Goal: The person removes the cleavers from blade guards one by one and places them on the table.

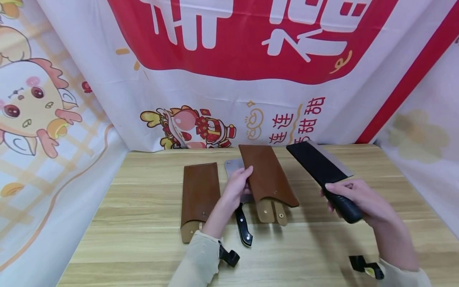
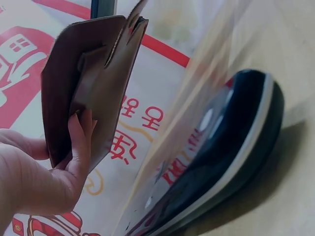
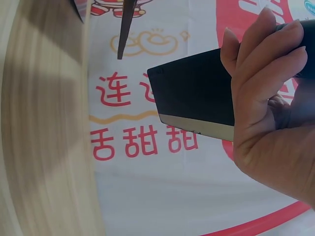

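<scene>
Fingers (image 2: 81, 140) of the left hand (image 1: 236, 187) pinched one brown sheath (image 1: 267, 179) over the desk (image 1: 143, 239); only the wrist view showed its open mouth. Right hand (image 1: 358, 199) gripped a black cleaver (image 1: 319, 165), making two sheaths and two cleavers in all.

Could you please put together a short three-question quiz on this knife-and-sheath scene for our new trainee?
1. True or false: the right hand holds the black cleaver by its handle, off the wooden table.
2. Which thing does the left hand grip?
A. the brown sheath in the middle
B. the brown sheath at the left
C. the black-handled knife lying on the table
3. Fill in: how many brown sheaths are in view? ____

Key: 1 true. 2 A: the fingers pinch its edge, lifting it, as the left wrist view shows. 3 two.
</scene>
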`<state>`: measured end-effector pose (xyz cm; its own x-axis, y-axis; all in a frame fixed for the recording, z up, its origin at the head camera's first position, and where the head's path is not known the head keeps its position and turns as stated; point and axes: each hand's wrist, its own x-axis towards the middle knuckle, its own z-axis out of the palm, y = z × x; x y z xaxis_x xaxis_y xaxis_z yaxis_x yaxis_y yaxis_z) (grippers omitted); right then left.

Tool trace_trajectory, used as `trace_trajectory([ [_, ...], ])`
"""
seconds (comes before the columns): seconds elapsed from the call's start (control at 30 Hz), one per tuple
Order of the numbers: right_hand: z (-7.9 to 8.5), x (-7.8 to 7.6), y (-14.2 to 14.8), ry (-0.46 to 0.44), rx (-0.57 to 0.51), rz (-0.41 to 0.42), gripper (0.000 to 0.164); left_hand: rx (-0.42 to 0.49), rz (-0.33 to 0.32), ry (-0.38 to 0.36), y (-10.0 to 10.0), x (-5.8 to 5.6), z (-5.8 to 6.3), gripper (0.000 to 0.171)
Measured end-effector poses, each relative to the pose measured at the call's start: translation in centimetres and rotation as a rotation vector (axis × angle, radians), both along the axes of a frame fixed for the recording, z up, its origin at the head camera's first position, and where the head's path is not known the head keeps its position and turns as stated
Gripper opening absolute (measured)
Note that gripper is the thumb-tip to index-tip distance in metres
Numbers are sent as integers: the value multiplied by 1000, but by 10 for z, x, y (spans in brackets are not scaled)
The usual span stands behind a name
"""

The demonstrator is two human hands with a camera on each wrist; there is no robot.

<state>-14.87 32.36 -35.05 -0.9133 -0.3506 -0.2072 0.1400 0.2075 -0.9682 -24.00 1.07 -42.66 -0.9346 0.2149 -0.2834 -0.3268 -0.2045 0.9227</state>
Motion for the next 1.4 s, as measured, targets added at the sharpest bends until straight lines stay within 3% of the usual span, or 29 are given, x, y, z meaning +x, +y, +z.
trace_trajectory([
  [0.23,-5,-3,1,2,-10,20,34,-58,-93,-9,7,5,-5,34],
  [0.47,-8,-6,2,-14,1,8,34,-76,-141,9,13,8,-8,32],
  [1.17,-18,-12,1,-77,53,-53,33,-93,-174,1,23,11,-16,18],
  [1.4,-22,-15,2,-91,66,-55,34,-105,-179,11,23,12,-19,21],
])
